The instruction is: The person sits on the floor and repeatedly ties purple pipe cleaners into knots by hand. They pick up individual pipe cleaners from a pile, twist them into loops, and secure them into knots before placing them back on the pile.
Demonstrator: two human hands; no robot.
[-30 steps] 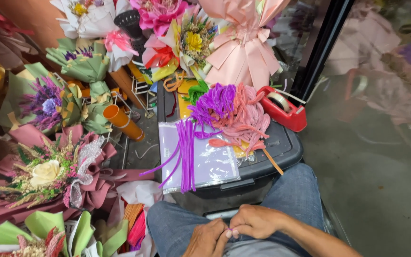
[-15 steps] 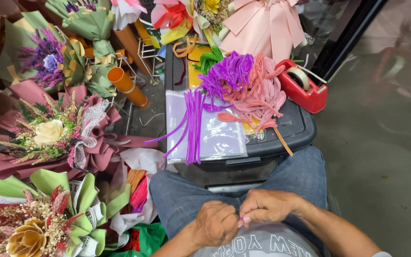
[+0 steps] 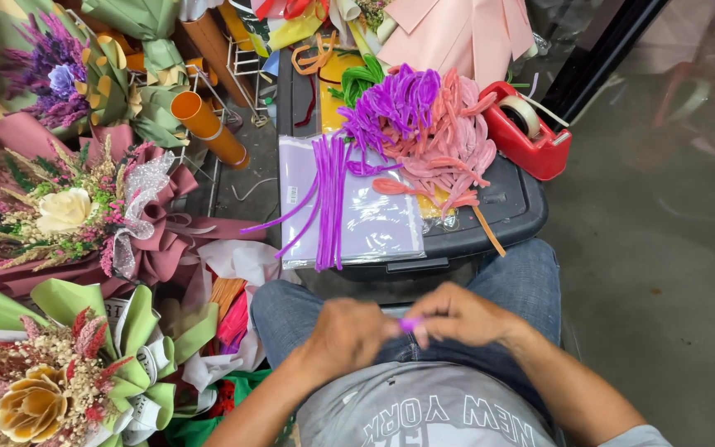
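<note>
Both hands pinch one small purple pipe cleaner over the lap.
Left hand (image 3: 347, 334) and right hand (image 3: 457, 314) meet, fingers closed on the pipe cleaner (image 3: 408, 324), near the black bin lid's (image 3: 506, 207) front edge.

A flower-craft stall: wrapped bouquets (image 3: 68, 215), pipe cleaners (image 3: 424, 132), tape dispenser (image 3: 527, 132).

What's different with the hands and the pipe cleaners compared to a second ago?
Both hands rose in the view as the camera tilted down. A small purple piece now shows pinched between the left hand and right hand. The purple pipe cleaners and red tape dispenser stayed put on the bin lid.
</note>
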